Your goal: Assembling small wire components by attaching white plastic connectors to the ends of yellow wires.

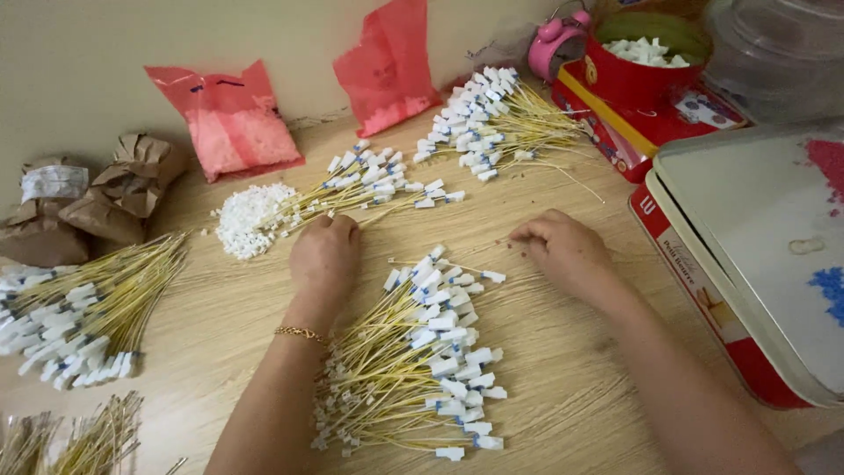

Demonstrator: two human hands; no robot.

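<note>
Resting knuckles-up on the wooden table (563, 387), the left hand (323, 255) was curled closed, its fingertips pinching the near ends of a few yellow wires from the fan (374, 185) that spread away toward one o'clock, likely to keep them from scattering. A thin gold bracelet (301, 332) circled that wrist. The right hand (563, 251) lay at three o'clock from the left, fingers bent downward onto the tabletop; whether it pinched a single wire or a small piece I could not tell.

Between the forearms, at six o'clock from both hands, sat the nearest bundle of yellow wires with white connectors (422, 361), laid roughly parallel so they stayed within easy reach. At ten o'clock from the left hand was a heap of small white plastic housings (246, 218), just beside the fan's ends. Farther out, another bundle (492, 119) lay at twelve o'clock, two red plastic bags (233, 119) leaned on the wall, and a red tub (637, 66) of white parts stood at one o'clock.
</note>
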